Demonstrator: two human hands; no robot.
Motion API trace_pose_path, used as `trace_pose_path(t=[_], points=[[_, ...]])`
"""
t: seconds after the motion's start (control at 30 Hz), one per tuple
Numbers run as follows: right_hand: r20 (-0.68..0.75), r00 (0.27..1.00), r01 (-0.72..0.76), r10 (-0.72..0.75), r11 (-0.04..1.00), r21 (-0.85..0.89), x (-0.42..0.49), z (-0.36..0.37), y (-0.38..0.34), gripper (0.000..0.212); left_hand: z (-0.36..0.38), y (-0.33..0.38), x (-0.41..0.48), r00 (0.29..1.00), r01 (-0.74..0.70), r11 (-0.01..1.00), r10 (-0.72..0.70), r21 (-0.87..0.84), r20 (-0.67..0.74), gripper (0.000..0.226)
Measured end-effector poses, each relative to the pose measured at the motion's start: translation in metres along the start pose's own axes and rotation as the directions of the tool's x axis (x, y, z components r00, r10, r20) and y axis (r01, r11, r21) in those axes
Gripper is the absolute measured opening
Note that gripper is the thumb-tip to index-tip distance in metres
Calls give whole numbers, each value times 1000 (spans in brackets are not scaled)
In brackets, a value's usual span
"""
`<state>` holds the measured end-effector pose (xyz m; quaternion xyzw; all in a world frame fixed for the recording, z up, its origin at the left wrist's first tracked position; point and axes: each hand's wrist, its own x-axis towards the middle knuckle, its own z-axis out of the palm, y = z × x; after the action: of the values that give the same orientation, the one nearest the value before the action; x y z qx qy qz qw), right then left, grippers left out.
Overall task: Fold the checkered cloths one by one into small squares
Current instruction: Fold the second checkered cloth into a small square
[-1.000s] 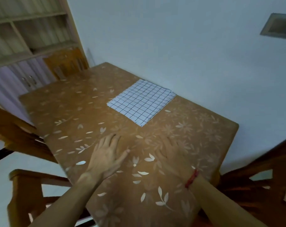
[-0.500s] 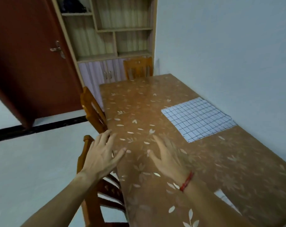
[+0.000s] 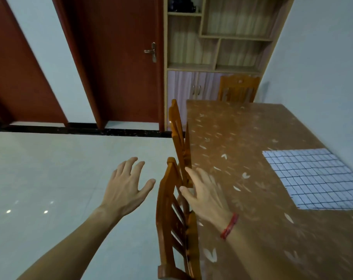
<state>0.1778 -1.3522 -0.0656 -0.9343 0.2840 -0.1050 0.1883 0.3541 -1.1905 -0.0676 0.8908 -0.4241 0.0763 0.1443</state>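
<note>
A white checkered cloth with thin dark grid lines lies flat on the brown floral table, at the right edge of the view near the wall. My left hand hovers over the floor to the left of the table, fingers spread, holding nothing. My right hand, with a red string at the wrist, is over the table's left edge beside a chair back, fingers apart and empty. Both hands are well left of the cloth.
Two wooden chairs stand tucked along the table's left side, a third chair at its far end. A shelf cabinet and a red-brown door stand behind. Pale tiled floor spreads to the left.
The view has swung left, away from the table towards the floor and door. The cloth has slid to the right edge of the view. Both hands stay open and empty.
</note>
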Motion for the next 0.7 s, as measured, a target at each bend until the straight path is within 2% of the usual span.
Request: trace_pose_path(t=[0.13,0.43,0.7], points=[[11,1000,-21,22,998,-51,38,22,-30,57,2,-46,23,1000,-24,999,24,-34,10,70],[-67,995,-85,76,986,-142,128,58,-100,54,11,-154,99,994,-101,988,105,-114,36,67],[-141,987,-109,79,968,-225,199,74,-115,54,25,-195,169,989,-132,983,139,-124,46,69]])
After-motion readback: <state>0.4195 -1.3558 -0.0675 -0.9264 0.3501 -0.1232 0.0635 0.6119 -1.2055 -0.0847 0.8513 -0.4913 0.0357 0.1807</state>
